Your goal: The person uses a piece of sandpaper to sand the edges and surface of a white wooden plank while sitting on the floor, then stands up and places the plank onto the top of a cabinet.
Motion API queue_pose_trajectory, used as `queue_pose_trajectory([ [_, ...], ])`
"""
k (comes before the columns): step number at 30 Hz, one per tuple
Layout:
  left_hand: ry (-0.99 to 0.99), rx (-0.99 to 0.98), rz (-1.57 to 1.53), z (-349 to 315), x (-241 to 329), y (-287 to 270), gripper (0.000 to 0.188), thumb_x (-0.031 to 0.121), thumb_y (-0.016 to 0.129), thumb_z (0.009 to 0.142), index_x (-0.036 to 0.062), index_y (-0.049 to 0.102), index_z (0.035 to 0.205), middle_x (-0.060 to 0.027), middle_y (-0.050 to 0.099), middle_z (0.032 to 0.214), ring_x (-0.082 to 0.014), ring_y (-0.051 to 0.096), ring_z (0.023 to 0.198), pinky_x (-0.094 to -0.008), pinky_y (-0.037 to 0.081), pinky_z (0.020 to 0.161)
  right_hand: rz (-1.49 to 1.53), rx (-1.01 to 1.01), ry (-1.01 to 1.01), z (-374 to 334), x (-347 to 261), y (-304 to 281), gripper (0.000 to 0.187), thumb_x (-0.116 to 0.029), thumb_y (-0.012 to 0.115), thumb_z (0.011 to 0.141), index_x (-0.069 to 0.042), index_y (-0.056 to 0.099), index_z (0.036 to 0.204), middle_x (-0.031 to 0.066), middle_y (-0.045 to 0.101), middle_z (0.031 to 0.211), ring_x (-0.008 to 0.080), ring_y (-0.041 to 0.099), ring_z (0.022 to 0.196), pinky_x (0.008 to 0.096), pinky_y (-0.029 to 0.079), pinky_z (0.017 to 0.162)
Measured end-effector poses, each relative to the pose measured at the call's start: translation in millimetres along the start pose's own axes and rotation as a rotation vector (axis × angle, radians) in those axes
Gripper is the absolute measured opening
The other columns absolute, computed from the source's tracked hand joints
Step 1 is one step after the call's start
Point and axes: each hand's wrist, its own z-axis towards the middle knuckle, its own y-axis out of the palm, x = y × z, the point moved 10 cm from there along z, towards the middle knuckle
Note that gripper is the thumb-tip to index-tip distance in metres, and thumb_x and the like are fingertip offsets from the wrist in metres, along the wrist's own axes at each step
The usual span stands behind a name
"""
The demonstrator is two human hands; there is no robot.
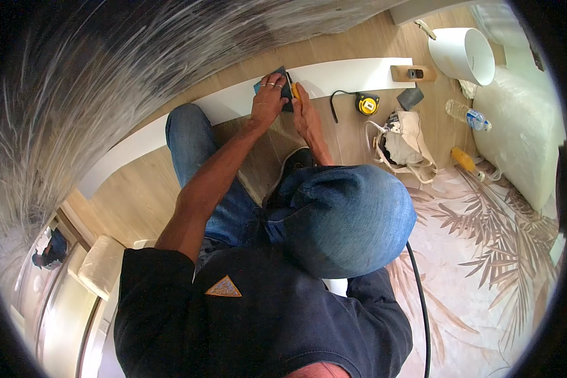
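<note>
A long white strip of board (359,74) lies across the wood-look floor ahead of me. On it rests a dark blue-grey flat piece (283,75), partly covered by my left hand (269,99). That hand lies over the piece with its fingers stretched forward, a ring showing on one. My right hand (306,112) is closed around a yellow-handled tool (296,92), which looks like a utility knife, at the piece's right edge. Its blade end is too small to make out. My bent knee (192,126) is beside the strip.
To the right lie a black-and-yellow tape measure (367,104), a wooden hand plane (414,74), a dark square piece (411,97), a cloth bag (406,145), a plastic bottle (467,116) and a yellow-handled tool (465,159). A white bucket (463,55) stands behind. A black cable (420,302) trails at right.
</note>
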Motion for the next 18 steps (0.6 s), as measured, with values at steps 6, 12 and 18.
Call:
queue_pose_trajectory([
  [6,-0.001,-0.004,-0.005,-1,2,-2,0.061,0.011,0.079,0.073,0.0049,0.054,0.129,-0.0075,0.048,0.136,-0.0319,0.042,0.131,-0.0401,0.043,0.106,-0.066,0.079,-0.113,3,1,0,0.048,-0.022,0.046,0.1,-0.012,0.037,0.146,0.0288,0.061,0.117,0.0476,0.062,0.1,0.0524,0.048,0.083],
  [12,0.04,0.026,0.077,0,3,1,0.063,0.019,0.079,0.073,0.0038,0.054,0.129,-0.0084,0.046,0.136,-0.0324,0.042,0.129,-0.0418,0.047,0.102,-0.298,-0.015,0.0,7,-10,4,0.054,-0.017,0.051,0.096,-0.013,0.034,0.147,0.0312,0.065,0.099,0.0482,0.063,0.089,0.0564,0.049,0.074],
  [18,0.045,0.0,0.068,4,3,3,0.063,0.02,0.08,0.072,0.0045,0.054,0.127,-0.0078,0.046,0.134,-0.0312,0.041,0.13,-0.0416,0.047,0.103,-0.264,0.057,-0.166,15,-17,2,0.052,-0.018,0.052,0.094,-0.012,0.038,0.144,0.0316,0.064,0.095,0.0498,0.062,0.086,0.0571,0.049,0.072],
])
